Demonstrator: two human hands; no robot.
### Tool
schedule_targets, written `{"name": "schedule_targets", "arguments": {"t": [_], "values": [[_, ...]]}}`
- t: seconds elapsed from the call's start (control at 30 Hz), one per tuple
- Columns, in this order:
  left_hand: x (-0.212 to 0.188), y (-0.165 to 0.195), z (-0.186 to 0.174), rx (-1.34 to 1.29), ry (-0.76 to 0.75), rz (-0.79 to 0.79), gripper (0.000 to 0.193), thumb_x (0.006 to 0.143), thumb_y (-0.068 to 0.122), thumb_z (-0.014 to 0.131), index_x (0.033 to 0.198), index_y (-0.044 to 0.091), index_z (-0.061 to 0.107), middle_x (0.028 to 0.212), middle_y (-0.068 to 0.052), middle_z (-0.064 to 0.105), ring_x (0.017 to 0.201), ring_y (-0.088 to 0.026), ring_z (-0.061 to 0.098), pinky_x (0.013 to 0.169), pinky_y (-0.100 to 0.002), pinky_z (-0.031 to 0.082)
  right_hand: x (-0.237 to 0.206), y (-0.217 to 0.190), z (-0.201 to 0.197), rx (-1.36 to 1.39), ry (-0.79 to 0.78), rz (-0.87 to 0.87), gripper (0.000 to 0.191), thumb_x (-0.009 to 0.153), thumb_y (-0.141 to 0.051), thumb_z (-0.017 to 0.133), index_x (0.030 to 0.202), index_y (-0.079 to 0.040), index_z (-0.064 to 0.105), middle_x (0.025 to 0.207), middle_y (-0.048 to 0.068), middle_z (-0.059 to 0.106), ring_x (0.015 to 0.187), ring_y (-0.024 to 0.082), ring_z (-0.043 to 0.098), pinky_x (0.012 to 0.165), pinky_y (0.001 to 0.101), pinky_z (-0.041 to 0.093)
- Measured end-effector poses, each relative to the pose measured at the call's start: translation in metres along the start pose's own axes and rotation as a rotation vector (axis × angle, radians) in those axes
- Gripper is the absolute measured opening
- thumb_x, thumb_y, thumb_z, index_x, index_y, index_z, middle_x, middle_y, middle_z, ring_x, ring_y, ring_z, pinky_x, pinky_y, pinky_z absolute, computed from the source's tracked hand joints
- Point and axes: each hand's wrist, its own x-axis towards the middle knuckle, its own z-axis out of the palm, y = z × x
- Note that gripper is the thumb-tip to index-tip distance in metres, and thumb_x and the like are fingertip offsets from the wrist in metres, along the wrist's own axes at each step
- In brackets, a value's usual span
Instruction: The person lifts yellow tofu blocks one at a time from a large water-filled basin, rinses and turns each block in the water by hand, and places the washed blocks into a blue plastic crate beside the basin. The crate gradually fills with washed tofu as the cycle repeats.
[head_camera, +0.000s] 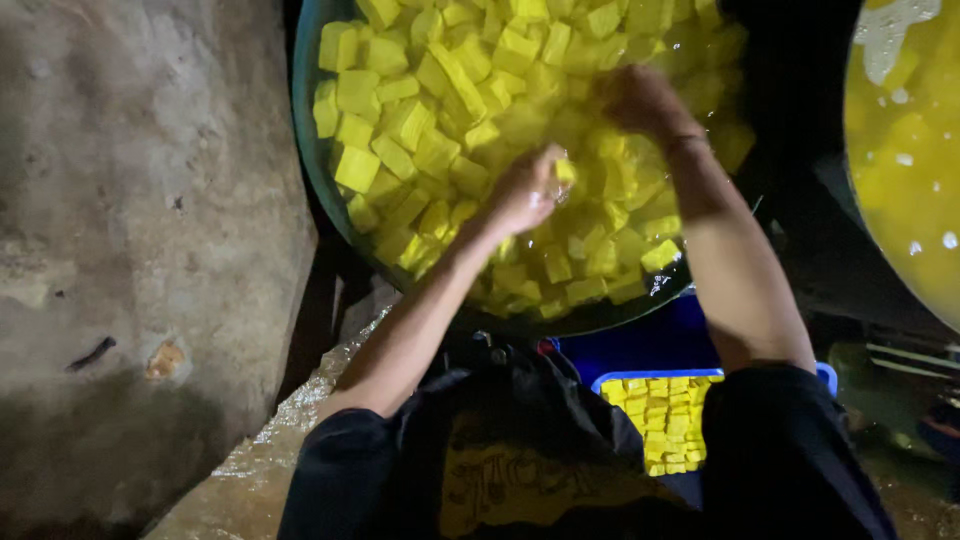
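Dozens of yellow, block-shaped cubes of what looks like soft curd (420, 130) float packed together in a large round dark-rimmed basin (306, 120) filled with yellowish liquid, and both of the person's bare hands are down among them. The left hand (525, 195) is curled around one small yellow cube (565, 172), pinched at its fingertips just above the wet surface near the middle of the basin. The right hand (640, 100) reaches farther in, toward the far side; it is blurred and partly sunk among the pieces, so I cannot tell whether it is spread or closed on anything. These cubes seem light, wet and slippery, and likely crumble under a hard squeeze, so a gentle hold across two flat opposite faces would suit them better than a grip at the corners. Below the basin, near the person's dark clothing, a blue plastic crate (826, 376) holds more yellow cubes laid in tidy rows. A second round vessel of yellow liquid (905, 150) shows at the right edge, and a rough grey stone wall (140, 250) rises on the left.
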Motion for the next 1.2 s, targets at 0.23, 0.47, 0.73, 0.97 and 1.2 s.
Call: {"name": "schedule_targets", "arguments": {"t": [0.23,0.47,0.73,0.97,1.2], "values": [[0.034,0.002,-0.029,-0.638,0.008,-0.073,0.056,0.097,0.042,0.063,0.135,0.003,0.051,0.126,-0.02,0.057,0.111,-0.034,0.059,0.08,-0.051,0.061,-0.053,0.01,-0.04,0.751,0.212,-0.414,0.014,0.111,-0.007,0.064,0.125,-0.006,0.067,0.106,0.014,0.063,0.09,0.01,0.066,0.075,0.024,0.057],[0.057,0.014,0.017,-0.834,0.373,-0.187,0.044,0.098,0.039,0.052,0.124,0.008,0.069,0.108,-0.008,0.066,0.078,-0.021,0.05,0.059,-0.035,0.042,-0.062,-0.052,-0.07,0.728,-0.032,0.166,0.037,0.093,-0.024,0.083,0.115,0.002,0.07,0.092,0.008,0.074,0.078,0.013,0.071,0.065,0.0262,0.058],[0.055,0.014,0.043,-1.364,-0.028,0.343,0.029,0.11,0.028,0.05,0.11,0.001,0.061,0.103,-0.012,0.064,0.096,-0.021,0.058,0.091,-0.04,0.052,-0.04,-0.088,-0.055,0.247,0.415,-0.232,0.054,0.094,-0.022,0.083,0.135,0.006,0.06,0.129,0.027,0.066,0.116,0.042,0.067,0.096,0.0432,0.055],[0.052,0.015,0.018,-1.583,0.189,0.226,0.047,0.095,0.047,0.058,0.114,0.004,0.062,0.098,-0.013,0.063,0.093,-0.029,0.061,0.075,-0.045,0.057,-0.065,-0.063,-0.031,0.315,0.079,0.106,0.05,0.101,-0.028,0.064,0.144,-0.004,0.059,0.144,0.021,0.061,0.135,0.036,0.058,0.11,0.0405,0.046],[0.06,0.025,-0.046,-1.41,0.233,0.291,0.043,0.1,0.035,0.052,0.128,0.004,0.059,0.123,-0.02,0.063,0.112,-0.04,0.061,0.09,-0.061,0.059,-0.09,-0.019,0.029,0.011,-0.038,-0.092,0.048,0.099,-0.038,0.073,0.125,0.002,0.069,0.123,0.023,0.071,0.109,0.036,0.07,0.094,0.0438,0.058]]}}
